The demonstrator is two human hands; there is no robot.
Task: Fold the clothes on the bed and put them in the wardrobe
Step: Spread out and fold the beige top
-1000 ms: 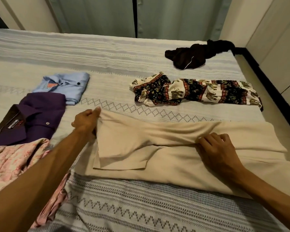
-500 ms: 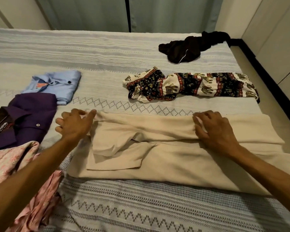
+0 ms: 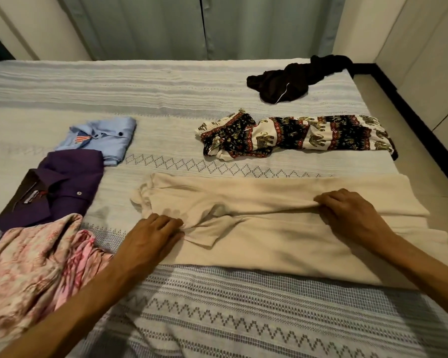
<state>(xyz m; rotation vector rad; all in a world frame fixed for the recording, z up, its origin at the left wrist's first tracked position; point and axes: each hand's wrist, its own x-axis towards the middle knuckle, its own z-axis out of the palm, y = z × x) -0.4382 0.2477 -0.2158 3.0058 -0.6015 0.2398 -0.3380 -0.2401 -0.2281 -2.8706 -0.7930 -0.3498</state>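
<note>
A cream garment (image 3: 264, 244) lies stretched across the near part of the bed (image 3: 166, 99), folded lengthwise. My left hand (image 3: 150, 239) grips its fabric near the left end, fingers curled into a bunched fold. My right hand (image 3: 352, 215) pinches the middle crease further right. A folded light blue shirt (image 3: 104, 138) and a folded purple shirt (image 3: 60, 187) lie at the left. A crumpled pink floral garment (image 3: 31, 270) sits at the near left. Elephant-print trousers (image 3: 295, 135) and a dark crumpled garment (image 3: 287, 81) lie beyond.
The bed's right edge drops to a pale floor (image 3: 429, 161) with a black skirting strip. Pale cabinet doors (image 3: 429, 47) stand at the right. Grey-green curtains (image 3: 204, 24) hang behind the bed.
Both hands moved back toward me from the garment's far edge and now hold the middle crease. The far layer lies flatter, and the left flap has bunched under my left hand.
</note>
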